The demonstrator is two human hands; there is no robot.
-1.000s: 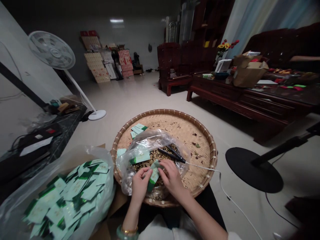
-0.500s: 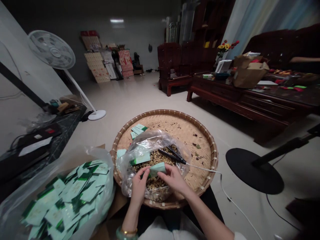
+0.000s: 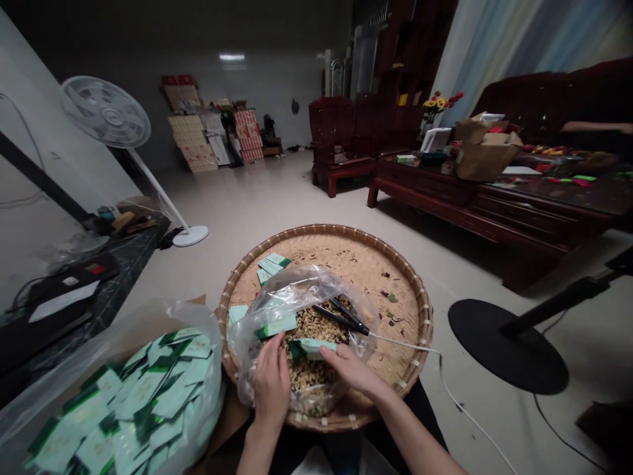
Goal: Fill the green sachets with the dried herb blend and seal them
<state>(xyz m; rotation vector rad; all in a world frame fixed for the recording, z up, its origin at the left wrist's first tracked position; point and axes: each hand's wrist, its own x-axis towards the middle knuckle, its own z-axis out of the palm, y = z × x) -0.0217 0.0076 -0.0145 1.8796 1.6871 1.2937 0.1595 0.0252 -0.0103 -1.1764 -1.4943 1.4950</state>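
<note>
A small green packet (image 3: 316, 346) is pinched at its right end by my right hand (image 3: 355, 371), above a clear plastic bag (image 3: 301, 282) of dried, chopped brown-and-tan material (image 3: 316, 326). My left hand (image 3: 271, 377) is over the bag's left part, fingers extended and apart from the held packet. Another green packet (image 3: 277, 324) lies by its fingertips. On the bag's contents rests a black hair-straightener-like clamp (image 3: 352, 321) with a white cord. The bag sits in a round woven bamboo tray (image 3: 395, 277).
More green packets (image 3: 271, 265) lie on the tray's far left. At the left, a large plastic bag (image 3: 198, 313) holds several filled green packets (image 3: 148, 389). A black stand base (image 3: 509, 346) is at right. Beyond are a white fan (image 3: 106, 112) and a dark wooden table (image 3: 445, 194).
My left hand has let go of the packet and moved slightly left and down. My right hand keeps the packet, which has shifted a little right and down.
</note>
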